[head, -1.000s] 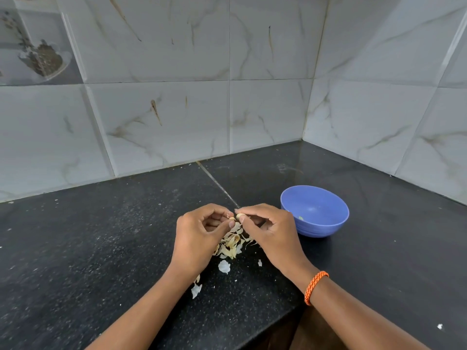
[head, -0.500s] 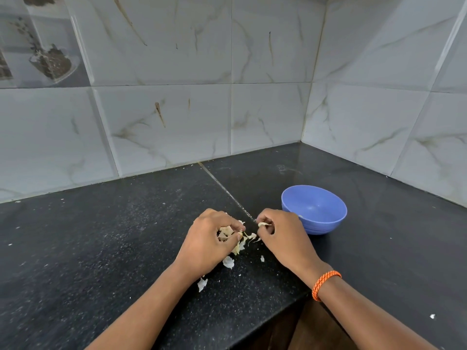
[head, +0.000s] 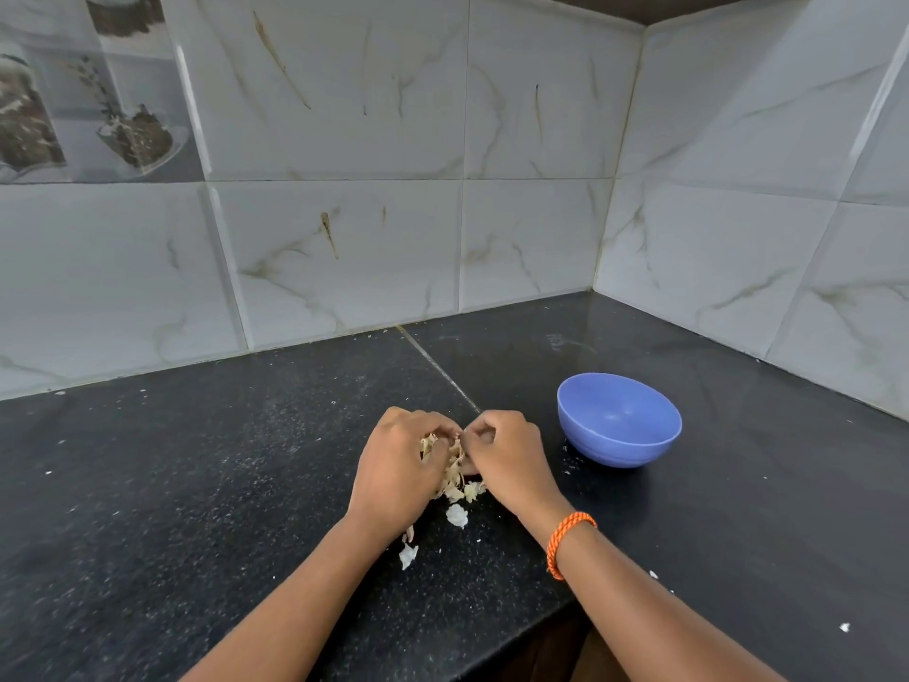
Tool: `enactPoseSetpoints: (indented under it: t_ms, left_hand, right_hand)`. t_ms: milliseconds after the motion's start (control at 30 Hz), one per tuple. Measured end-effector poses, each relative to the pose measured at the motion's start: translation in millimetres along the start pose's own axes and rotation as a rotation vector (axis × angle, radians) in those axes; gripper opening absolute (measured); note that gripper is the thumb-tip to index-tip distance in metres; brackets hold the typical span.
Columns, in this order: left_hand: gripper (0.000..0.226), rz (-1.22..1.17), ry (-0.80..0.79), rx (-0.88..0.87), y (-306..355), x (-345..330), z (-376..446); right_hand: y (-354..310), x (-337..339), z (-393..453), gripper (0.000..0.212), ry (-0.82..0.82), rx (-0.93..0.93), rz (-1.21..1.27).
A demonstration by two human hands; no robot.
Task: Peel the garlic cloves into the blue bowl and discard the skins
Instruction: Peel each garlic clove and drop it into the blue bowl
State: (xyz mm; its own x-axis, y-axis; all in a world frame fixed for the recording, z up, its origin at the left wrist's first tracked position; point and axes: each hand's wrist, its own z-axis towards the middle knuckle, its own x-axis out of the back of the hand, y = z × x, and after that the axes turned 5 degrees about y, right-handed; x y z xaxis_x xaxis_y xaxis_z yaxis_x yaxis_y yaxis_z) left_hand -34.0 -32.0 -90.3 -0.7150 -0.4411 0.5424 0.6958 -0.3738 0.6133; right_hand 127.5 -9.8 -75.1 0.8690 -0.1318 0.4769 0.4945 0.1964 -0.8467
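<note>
Nearest me, two white scraps of skin lie loose on the black countertop (head: pixel 196 484): one scrap (head: pixel 408 555) just beside my left wrist and a second (head: pixel 457 515) a little farther, between my forearms. One orange corded bracelet (head: pixel 568 542) sits on my right wrist.

Just beyond, both my hands have come down onto the pile of garlic skins (head: pixel 455 477); a second ago they were held up together above it, working at something small between the fingertips. My left hand (head: pixel 398 472) now lies over the left of the pile with its fingers curled into the skins, some showing between them, so it seems to be gathering a bunch. My right hand (head: pixel 506 457) is curled too, its fingertips meeting the left's at the far edge of the pile; I cannot tell whether it pinches a skin, a clove, or nothing. I judge this as a turn from peeling toward collecting the skins to discard, or reaching for another clove hidden in the heap; I see no whole clove anywhere. The pile is too tangled for me to count its pieces.

Farther and to the right stands the one blue bowl (head: pixel 639 457), upright, near my right hand but apart from it. The part of its inside that I can see looks bare, so I cannot confirm any peeled cloves in it
</note>
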Motion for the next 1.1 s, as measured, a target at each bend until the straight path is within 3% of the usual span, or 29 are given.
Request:
enactPoseSetpoints:
  t_ms: [133, 300, 433, 533, 700, 867, 1033, 1100]
  left_hand:
    - [0.024, 0.000, 0.002, -0.013, -3.8, -1.4, 0.1]
    - [0.019, 0.033, -0.025, -0.136, -7.1, -9.3, 1.1]
    - [0.034, 0.138, -0.236, -0.238, -6.9, -13.7, -3.5]
    - [0.038, 0.178, -0.301, -0.283, -4.1, -16.4, -7.4]
    - [0.017, 0.171, -0.248, -0.298, -4.9, -14.8, -4.2]
    - [0.018, 0.264, -0.141, -0.304, -7.0, -9.8, -3.1]
    - [0.012, 0.253, -0.119, -0.265, -5.1, -7.0, -3.2]
    - [0.014, 0.230, -0.097, -0.246, -3.8, -5.3, -3.5]
  right_hand:
    - [-2.1, 26.9, 1.9, 0.017, 0.014, 0.130, -0.147]
    - [5.5, 52.7, 0.2, 0.016, -0.026, 0.069, -0.196]
    - [18.3, 61.5, -4.5, 0.016, -0.009, 0.091, -0.239]
    - [24.3, 60.4, -10.3, 0.014, 0.006, 0.089, -0.231]
    - [31.5, 51.1, -10.4, 0.013, 0.081, 0.122, -0.255]
    - [27.4, 32.3, -8.6, 0.014, 0.131, 0.118, -0.248]
    - [11.8, 14.9, -4.3, 0.016, 0.007, -0.038, 0.108]
    - [8.2, 18.8, -1.8, 0.016, 0.010, -0.029, 0.140]
